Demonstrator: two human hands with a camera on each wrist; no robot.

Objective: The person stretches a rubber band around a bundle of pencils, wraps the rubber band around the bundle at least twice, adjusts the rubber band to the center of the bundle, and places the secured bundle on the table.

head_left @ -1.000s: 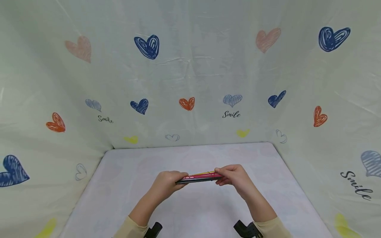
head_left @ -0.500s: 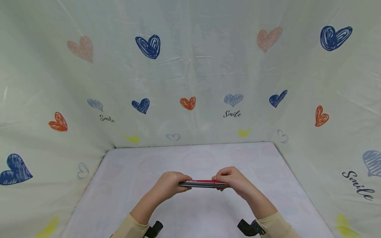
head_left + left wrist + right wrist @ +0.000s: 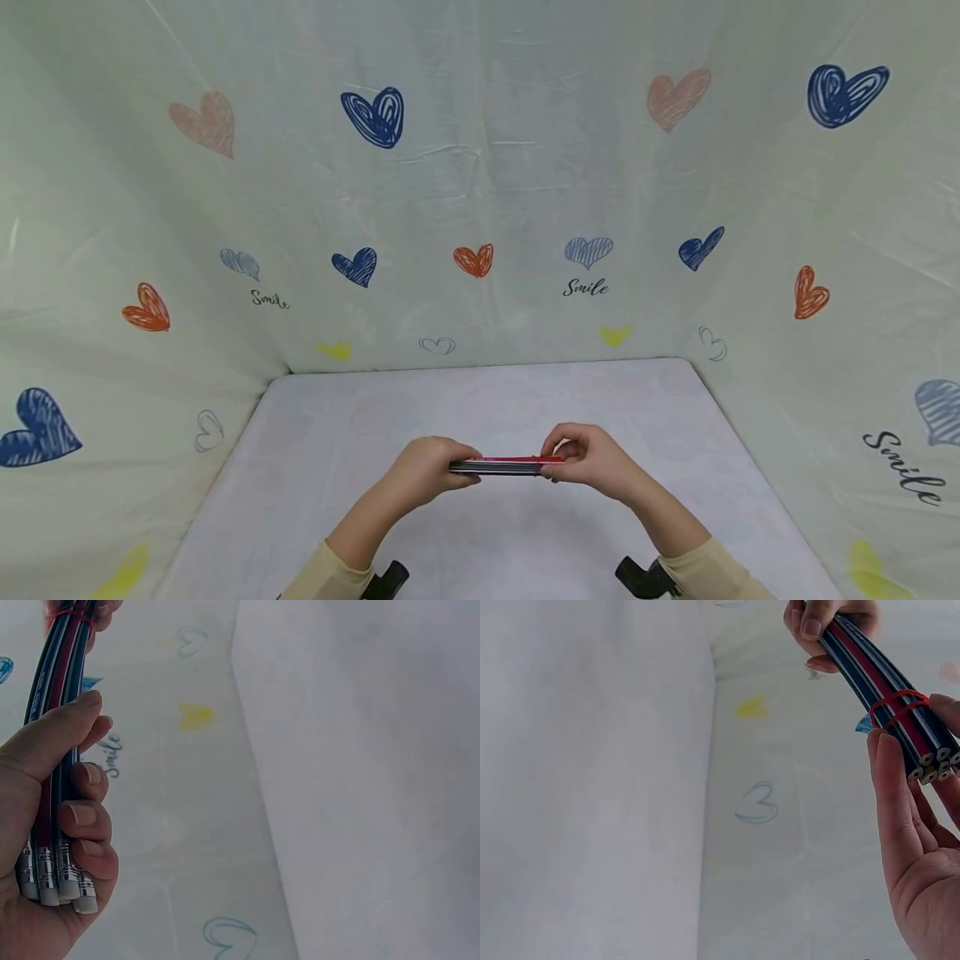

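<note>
A bundle of pencils [image 3: 504, 468], mostly dark with a red one on top, is held level between both hands over the table. My left hand [image 3: 429, 467] grips the eraser end; white erasers [image 3: 69, 889] in silver ferrules show at its palm in the left wrist view. A red rubber band [image 3: 891, 712] loops round the bundle toward the far end, where the blunt pencil tips [image 3: 930, 774] are bunched. My right hand [image 3: 592, 454] pinches the bundle by that band, fingertips on either side of it.
The white table [image 3: 360, 533] spreads under the hands. A pale curtain [image 3: 480, 200] with printed hearts and "Smile" lettering hangs behind and at both sides. Dark wrist mounts [image 3: 386, 581] sit by the sleeves.
The bundle has gone from tilted to level, and the yellow pencil seen earlier on it is out of sight. My right hand has shifted its hold, its thumb now lower on the near side.
</note>
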